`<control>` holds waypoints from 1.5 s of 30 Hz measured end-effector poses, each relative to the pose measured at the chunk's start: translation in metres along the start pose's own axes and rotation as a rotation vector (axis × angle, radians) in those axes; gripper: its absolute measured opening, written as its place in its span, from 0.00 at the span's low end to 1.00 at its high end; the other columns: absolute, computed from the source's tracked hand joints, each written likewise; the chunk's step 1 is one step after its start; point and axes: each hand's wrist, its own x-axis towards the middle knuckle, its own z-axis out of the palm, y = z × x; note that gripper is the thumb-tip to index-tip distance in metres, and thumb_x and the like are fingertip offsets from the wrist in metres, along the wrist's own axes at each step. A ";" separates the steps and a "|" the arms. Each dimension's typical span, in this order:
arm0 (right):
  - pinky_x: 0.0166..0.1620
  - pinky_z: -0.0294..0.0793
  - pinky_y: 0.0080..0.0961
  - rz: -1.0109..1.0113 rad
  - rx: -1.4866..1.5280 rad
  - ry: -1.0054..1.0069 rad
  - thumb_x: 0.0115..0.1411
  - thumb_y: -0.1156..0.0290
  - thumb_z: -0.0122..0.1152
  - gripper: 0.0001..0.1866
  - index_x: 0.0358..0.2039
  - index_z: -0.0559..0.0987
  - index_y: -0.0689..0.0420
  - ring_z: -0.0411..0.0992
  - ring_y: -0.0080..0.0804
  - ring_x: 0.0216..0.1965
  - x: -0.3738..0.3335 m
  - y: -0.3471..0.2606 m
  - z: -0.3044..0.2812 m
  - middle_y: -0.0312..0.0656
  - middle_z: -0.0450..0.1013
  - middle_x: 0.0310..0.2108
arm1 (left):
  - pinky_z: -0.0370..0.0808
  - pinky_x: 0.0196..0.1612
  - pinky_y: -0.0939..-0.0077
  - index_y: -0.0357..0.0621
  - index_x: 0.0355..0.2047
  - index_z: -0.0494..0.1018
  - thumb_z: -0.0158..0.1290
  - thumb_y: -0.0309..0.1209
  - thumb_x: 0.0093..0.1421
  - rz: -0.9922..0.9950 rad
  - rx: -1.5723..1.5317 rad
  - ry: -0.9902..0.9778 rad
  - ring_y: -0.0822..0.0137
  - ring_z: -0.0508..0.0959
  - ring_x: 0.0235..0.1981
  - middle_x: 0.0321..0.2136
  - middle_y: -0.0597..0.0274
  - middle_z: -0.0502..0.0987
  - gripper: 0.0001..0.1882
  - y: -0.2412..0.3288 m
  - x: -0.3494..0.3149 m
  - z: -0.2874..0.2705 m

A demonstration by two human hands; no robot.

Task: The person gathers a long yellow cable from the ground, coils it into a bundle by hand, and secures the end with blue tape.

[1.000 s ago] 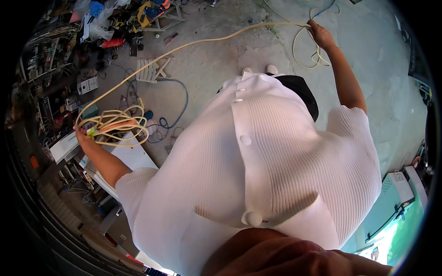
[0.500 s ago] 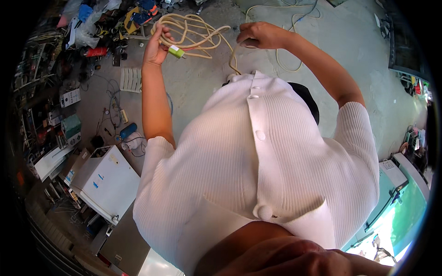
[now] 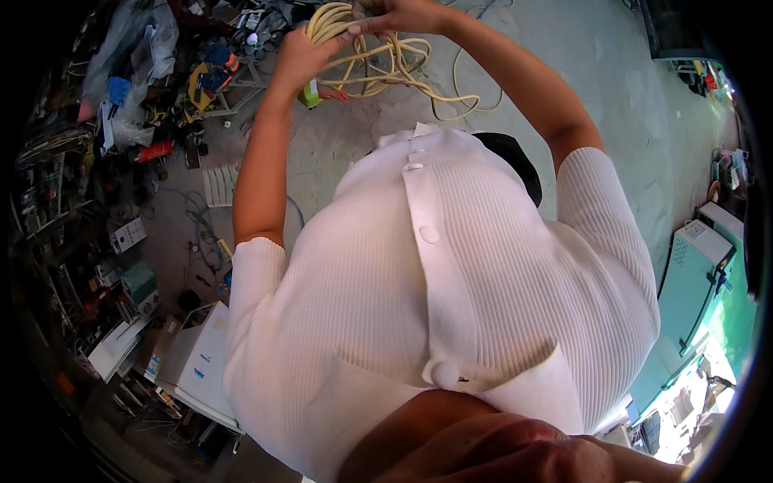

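Head view: both hands together at the far edge, held well out in front of the white ribbed shirt (image 3: 515,266), around a coiled yellow cable (image 3: 328,24) raised off the ground, left of centre. Left hand (image 3: 299,61) closed firmly around the gathered turns, with part of the bundle bulging past the knuckles; right hand (image 3: 403,16) at the same bundle from the right, fingers partly cut off by the top edge, so impossible to tell whether pinching a strand or merely touching. Just beside the left wrist, a bright green plug (image 3: 309,94); to the right of that, loose loops (image 3: 396,79) of the same cable, drooping unevenly above grey concrete floor (image 3: 596,121). Farther right, a thin pale cord (image 3: 455,76) on that floor; joined to the coil or separate, cannot tell. By judgement, tangling as the likeliest trouble, from long and short loops crossing and sliding through one another. Also possible: turns slipping out of the left hand, because of too thick a bundle or a sideways tug. On the left, white slatted stool (image 3: 219,185) and red cylinder (image 3: 155,150) amid clutter, possible snags for any wide swing of loops or plug.
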 end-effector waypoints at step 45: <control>0.44 0.67 0.43 0.509 -1.221 0.274 0.57 0.61 0.52 0.12 0.42 0.76 0.35 0.73 0.35 0.40 -0.158 0.170 -0.229 0.34 0.76 0.32 | 0.71 0.42 0.63 0.31 0.55 0.60 0.60 0.59 0.43 -0.825 -0.103 1.451 0.63 0.71 0.42 0.48 0.50 0.68 0.50 -0.068 -0.381 -0.341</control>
